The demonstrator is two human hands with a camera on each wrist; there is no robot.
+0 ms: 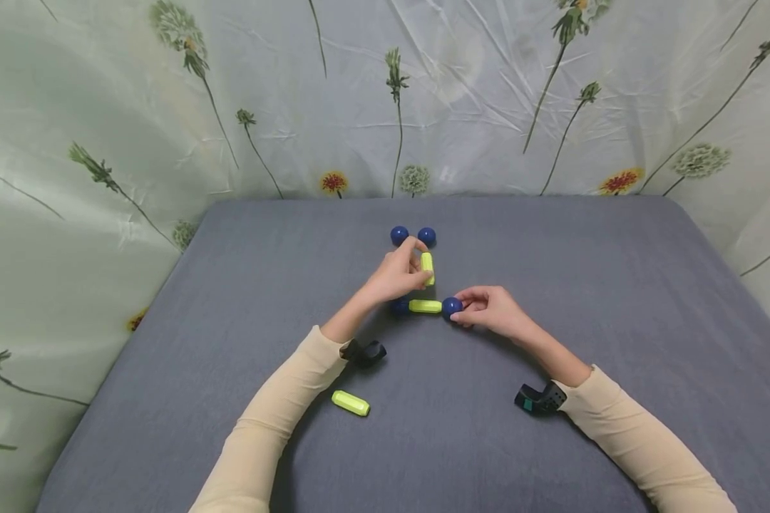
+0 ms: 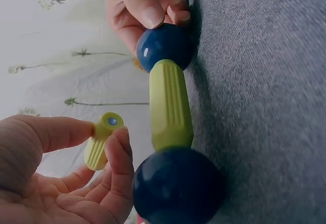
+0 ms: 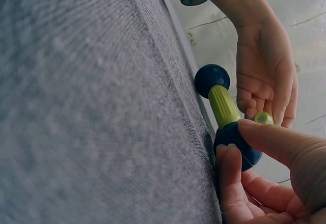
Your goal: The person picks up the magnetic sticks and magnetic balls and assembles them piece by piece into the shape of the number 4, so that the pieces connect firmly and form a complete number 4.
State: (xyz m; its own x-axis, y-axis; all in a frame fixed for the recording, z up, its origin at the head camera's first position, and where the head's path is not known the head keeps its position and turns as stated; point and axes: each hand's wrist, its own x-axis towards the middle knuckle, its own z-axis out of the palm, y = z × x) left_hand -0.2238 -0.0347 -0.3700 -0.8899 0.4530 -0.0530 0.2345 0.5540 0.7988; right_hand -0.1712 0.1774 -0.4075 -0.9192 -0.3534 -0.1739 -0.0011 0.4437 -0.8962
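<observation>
The left hand [image 1: 398,274] pinches a yellow-green rod [image 1: 428,268] between thumb and fingers; in the left wrist view a small metallic disc shows in the end of this rod [image 2: 103,141]. Just below it in the head view, another yellow-green rod [image 1: 425,306] lies between two blue balls, touching both. The right hand [image 1: 494,311] grips the right-hand ball [image 1: 452,308] with thumb and fingertips. The left-hand ball [image 1: 401,306] is partly hidden by the left arm in the head view, but shows whole in the right wrist view [image 3: 212,80].
Two more blue balls, one left [image 1: 399,235] and one right [image 1: 426,236], rest beyond the left hand. A loose yellow-green rod [image 1: 351,403] lies nearer the front, by the left forearm. The grey cloth surface [image 1: 552,249] meets a flower-patterned curtain [image 1: 475,128] at the back.
</observation>
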